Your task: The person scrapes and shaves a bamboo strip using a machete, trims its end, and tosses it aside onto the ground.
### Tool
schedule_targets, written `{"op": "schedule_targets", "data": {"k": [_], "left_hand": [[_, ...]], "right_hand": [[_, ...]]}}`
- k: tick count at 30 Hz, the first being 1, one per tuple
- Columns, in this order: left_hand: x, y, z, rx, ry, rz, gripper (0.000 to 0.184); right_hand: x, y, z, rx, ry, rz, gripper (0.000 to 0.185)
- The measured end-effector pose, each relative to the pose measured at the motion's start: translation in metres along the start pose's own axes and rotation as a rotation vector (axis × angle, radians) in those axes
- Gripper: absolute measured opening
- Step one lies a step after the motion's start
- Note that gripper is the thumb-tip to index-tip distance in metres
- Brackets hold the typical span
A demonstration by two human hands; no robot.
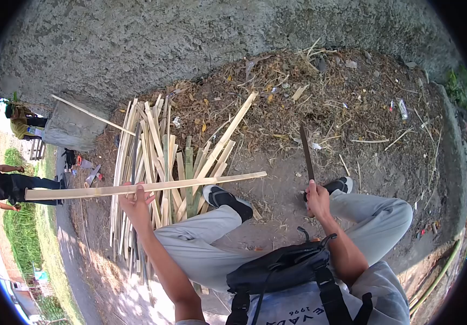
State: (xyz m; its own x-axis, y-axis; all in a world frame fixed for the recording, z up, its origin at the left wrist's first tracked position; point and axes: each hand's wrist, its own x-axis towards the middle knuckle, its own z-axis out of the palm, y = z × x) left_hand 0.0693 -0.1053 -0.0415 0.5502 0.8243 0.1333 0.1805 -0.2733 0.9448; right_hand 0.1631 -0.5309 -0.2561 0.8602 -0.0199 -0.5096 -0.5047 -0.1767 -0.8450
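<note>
My left hand (137, 205) has its fingers around a long, pale bamboo strip (190, 183), which lies level above a pile of similar strips. In my right hand (318, 201) is the handle of a machete (306, 149); its long dark blade points away from me, over the dirt between my feet and the wall. The pile of split bamboo strips (152, 143) spreads on the ground beside my left shoe, under the held strip.
A rough grey wall (201, 38) runs along the far side. Dry leaves, shavings and litter cover the dirt before it. At the left, a person in dark clothes (11, 184) stands near the path, and another person (23, 122) is by a concrete block (73, 127).
</note>
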Motion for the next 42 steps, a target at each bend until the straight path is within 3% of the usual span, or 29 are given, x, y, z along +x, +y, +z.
{"op": "schedule_targets", "data": {"k": [14,23,28,31,34,42], "left_hand": [[0.000,-0.018,0.010,-0.089,0.350,0.060,0.034],[-0.001,-0.023,0.026,-0.256,0.397,0.126,0.028],[-0.006,-0.021,0.032,-0.263,0.409,0.133,0.023],[-0.006,-0.024,0.034,-0.310,0.421,0.145,0.019],[-0.005,-0.026,0.038,-0.359,0.431,0.161,0.015],[-0.013,-0.020,0.053,-0.380,0.385,0.236,0.018]], "right_hand": [[0.010,0.009,-0.001,0.002,-0.009,0.043,0.052],[0.009,0.010,0.003,-0.052,-0.013,0.030,0.050],[0.004,0.004,0.002,-0.197,0.016,-0.008,0.042],[0.013,0.023,0.001,-0.457,0.083,-0.202,0.039],[-0.013,-0.020,0.009,-0.491,0.047,-0.307,0.033],[-0.039,-0.155,0.114,-0.515,-0.390,-0.596,0.041]]}}
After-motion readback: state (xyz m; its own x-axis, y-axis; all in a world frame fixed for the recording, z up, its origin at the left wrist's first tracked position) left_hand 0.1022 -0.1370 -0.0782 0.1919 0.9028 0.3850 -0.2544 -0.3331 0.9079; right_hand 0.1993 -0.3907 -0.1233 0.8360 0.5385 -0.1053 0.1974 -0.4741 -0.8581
